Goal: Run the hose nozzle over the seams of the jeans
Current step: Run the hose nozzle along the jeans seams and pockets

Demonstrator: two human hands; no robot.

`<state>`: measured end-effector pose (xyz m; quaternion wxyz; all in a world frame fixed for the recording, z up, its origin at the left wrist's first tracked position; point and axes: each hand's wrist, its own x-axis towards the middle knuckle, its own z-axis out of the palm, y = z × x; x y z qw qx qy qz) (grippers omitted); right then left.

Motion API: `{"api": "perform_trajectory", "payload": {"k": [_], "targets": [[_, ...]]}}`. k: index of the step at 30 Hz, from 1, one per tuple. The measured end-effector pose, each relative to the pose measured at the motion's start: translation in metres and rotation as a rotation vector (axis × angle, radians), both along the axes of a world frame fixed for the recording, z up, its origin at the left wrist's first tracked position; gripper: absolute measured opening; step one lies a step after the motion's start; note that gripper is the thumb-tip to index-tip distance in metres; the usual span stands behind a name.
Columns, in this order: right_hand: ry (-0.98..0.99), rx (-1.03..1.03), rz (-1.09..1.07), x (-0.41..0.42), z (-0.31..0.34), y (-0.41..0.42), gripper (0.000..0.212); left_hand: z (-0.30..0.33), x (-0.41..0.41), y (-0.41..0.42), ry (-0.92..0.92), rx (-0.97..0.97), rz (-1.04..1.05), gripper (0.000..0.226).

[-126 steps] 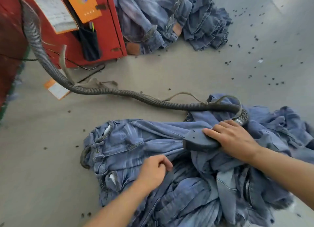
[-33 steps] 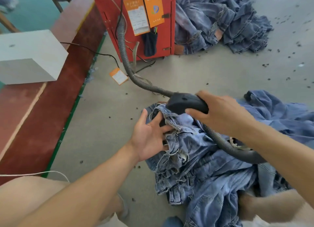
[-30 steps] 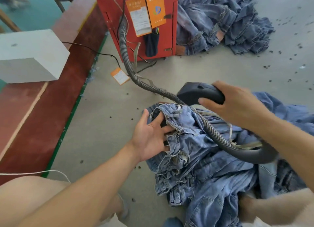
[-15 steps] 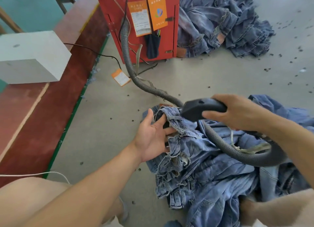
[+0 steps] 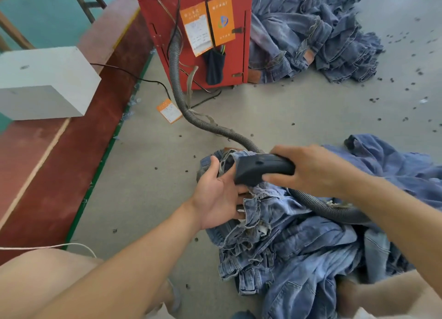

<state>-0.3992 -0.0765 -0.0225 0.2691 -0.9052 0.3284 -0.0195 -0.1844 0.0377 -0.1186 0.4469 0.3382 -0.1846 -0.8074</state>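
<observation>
The left hand [image 5: 218, 196] cups the bunched waistband of the jeans [image 5: 299, 247], fingers curled into the denim. The nozzle [image 5: 260, 169], lifted clear a moment ago, is now down against that bunch, the right hand [image 5: 308, 172] wrapped round it, so the seam pass likely resumes here.

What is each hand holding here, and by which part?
The right hand grips the hose nozzle by its rear end. The left hand holds the jeans at the bunched waistband.

Garment workshop — jeans heaps [image 5: 299, 247] (red machine [image 5: 235, 55])
</observation>
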Motion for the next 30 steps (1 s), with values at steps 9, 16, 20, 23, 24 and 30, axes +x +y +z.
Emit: {"api": "perform_trajectory", "payload": {"k": [9,16,20,23,24,30], "targets": [[0.028,0.087,-0.072,-0.025,0.014,-0.02,0.021,0.0,0.004,-0.001,-0.008,0.04,0.077,0.068],[0.008,-0.101,-0.215,-0.005,0.005,-0.012,0.025,-0.005,-0.002,-0.007,-0.108,0.08,0.154,0.041],[-0.122,-0.016,-0.286,-0.028,0.02,-0.026,0.023,-0.004,-0.006,-0.011,-0.156,0.067,0.204,0.036],[0.002,0.119,-0.127,-0.026,0.024,-0.014,0.02,-0.003,-0.011,-0.014,-0.181,0.089,0.235,0.042],[0.052,0.127,-0.081,-0.021,0.02,-0.01,0.018,-0.003,-0.014,-0.015,-0.185,0.094,0.234,0.046],[-0.03,-0.038,-0.315,-0.008,0.014,-0.013,0.026,-0.004,-0.02,-0.018,-0.111,0.097,0.316,0.046]]}}
